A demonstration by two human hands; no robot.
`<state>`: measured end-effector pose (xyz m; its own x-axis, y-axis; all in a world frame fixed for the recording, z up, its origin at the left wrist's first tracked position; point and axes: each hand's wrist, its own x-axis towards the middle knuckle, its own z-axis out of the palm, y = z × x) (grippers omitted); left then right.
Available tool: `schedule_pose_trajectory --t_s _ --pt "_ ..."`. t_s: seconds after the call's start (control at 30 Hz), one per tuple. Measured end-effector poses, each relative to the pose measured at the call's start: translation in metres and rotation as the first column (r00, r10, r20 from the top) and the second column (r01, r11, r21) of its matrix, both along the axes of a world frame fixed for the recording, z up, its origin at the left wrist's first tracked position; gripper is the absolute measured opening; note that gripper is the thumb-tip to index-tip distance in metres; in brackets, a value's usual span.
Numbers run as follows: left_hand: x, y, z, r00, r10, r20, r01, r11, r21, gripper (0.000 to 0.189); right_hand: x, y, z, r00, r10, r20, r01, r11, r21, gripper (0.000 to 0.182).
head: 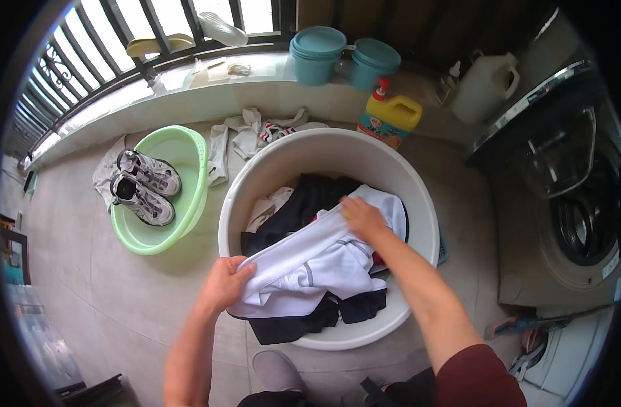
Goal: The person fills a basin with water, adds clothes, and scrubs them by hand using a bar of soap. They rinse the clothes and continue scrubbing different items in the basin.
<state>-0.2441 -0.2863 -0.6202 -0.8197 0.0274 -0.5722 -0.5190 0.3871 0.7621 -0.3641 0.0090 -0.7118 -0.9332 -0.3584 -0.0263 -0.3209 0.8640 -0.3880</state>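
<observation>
A white garment with grey piping [310, 264] stretches across the large white plastic tub [387, 147], one side hanging over the near left rim. My left hand [229, 282] grips its edge at that rim, thumb on top. On the upper part of the cloth lies my right hand [364, 219], blurred, with curled fingers. A small yellow object [347, 213] peeks out under those fingers; too little of it shows to name it. Black clothing [290, 219] fills the tub beneath, with a beige cloth [270, 206] at the left and a bit of red showing.
Left of the tub, a green basin [188, 224] holds a pair of sneakers [145, 188]. White clothes [244, 135] lie behind the tub. Beyond it stand a yellow pump jug [392, 119] and two lidded teal buckets [318, 56]. A front-loading washing machine [524, 249] with its door ajar is at right.
</observation>
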Motion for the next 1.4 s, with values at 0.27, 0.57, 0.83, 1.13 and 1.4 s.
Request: schedule_pose_trajectory --t_s 0.27,0.57,0.83,1.13,1.4 --pt "-0.003 0.008 0.003 0.999 -0.053 0.011 0.054 0.996 -0.076 0.024 0.003 -0.034 0.017 0.984 0.113 -0.138 -0.163 0.881 -0.444 0.024" --pt "-0.001 0.012 0.003 0.992 -0.112 -0.066 0.103 0.987 -0.121 0.025 -0.013 -0.012 -0.019 1.0 0.009 -0.026 -0.012 0.994 -0.111 0.02" --pt "-0.032 0.028 0.035 0.938 -0.315 -0.145 0.304 0.948 -0.096 0.023 0.021 -0.056 0.06 0.764 0.6 0.238 -0.47 0.77 -0.431 0.032" --pt "-0.04 -0.003 0.006 0.949 -0.296 -0.111 0.314 0.922 0.226 0.018 -0.025 0.025 0.134 0.684 0.355 0.637 0.072 0.837 -0.543 0.012" --pt "-0.041 0.07 -0.047 0.964 0.116 0.239 -0.241 0.766 0.597 0.018 -0.016 0.064 0.112 0.569 0.159 0.807 0.243 0.905 -0.35 0.016"
